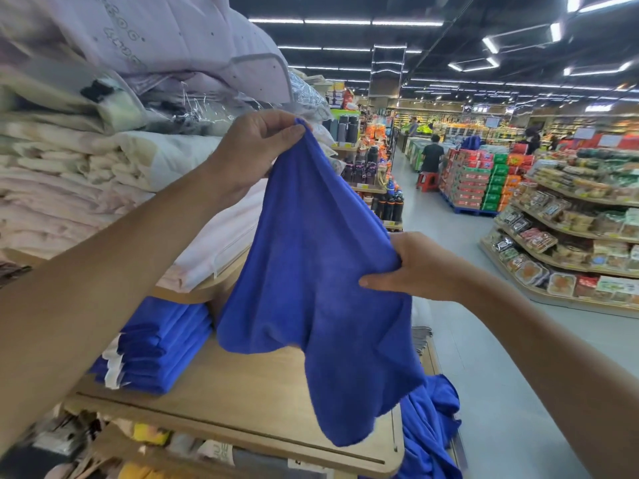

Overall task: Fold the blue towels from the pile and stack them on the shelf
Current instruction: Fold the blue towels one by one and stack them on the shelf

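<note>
Over the pale wooden shelf board [242, 392] hung a loose blue microfibre towel [311, 288], held high so it could drape open for folding. The stack of folded blue towels [162, 344] sat at the shelf's left, likely its destination. The left hand [256, 146] pinched the top corner, and the right hand [415, 267] gripped a side edge.

Two hands [256, 150] [411, 267] — one raised towel [311, 271], one folded stack [162, 347].

The held towel [311, 288] is plain royal blue, like the folded stack [162, 344] at left. The shelf [242, 392] is pale wood; the bedding [69, 188] above is cream and pink.
</note>
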A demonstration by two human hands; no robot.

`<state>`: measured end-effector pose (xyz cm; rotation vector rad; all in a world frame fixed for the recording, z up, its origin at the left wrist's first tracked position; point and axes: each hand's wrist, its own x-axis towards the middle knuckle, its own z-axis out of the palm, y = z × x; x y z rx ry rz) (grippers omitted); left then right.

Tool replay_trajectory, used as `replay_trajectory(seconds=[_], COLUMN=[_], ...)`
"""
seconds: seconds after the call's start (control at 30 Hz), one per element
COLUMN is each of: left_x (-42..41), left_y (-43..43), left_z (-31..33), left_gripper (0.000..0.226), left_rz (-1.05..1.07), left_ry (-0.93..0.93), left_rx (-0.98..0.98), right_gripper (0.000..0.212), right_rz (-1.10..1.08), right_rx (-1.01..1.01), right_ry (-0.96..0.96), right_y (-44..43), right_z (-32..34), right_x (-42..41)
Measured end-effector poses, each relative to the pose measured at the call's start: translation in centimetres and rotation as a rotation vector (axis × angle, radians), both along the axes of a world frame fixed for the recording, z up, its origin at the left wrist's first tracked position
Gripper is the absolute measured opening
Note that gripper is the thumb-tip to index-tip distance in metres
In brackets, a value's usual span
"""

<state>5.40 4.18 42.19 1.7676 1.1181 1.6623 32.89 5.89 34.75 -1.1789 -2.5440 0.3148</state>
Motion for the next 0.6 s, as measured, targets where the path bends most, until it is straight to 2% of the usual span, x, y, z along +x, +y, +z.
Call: replay_trajectory(seconds=[0.1,0.17,0.27,0.37,0.47,0.6], left_x=[-0.2,-0.4,-0.7,-1.2,-2.1,-2.9], left_y=[0.1,0.2,0.3,0.4,0.5,0.5], left_z=[-1.0,-1.6,-2.1,-2.2,-2.2,-2.6], left_gripper=[0.017,0.015,0.015,0.017,0.019,0.019], left_rz=[0.005,0.015,0.038,0.057,0.079,0.078], left_ry=[0.036,0.022,0.025,0.004,-0.053,-0.07], left_rx=[-0.023,-0.039,-0.05,-0.027,-0.012,-0.025], right_gripper=[0.048,0.05,0.042,0.041,0.054,0.035], right_rz=[-0.054,-0.043,0.067,0.16,0.138,0.067], right_rx=[-0.014,-0.105,-0.287,-0.448,-0.366,-0.174], right_ry=[0.0,-0.049,-0.121,-0.116,-0.02,0.171], right_y=[0.5,0.5,0.7,0.7,1.1,2.2], right_z=[-0.3,-0.7,-0.8,-0.7,-1.4,-2.9], right_x=[0.8,1.1,1.7,2.7,3.4,3.9])
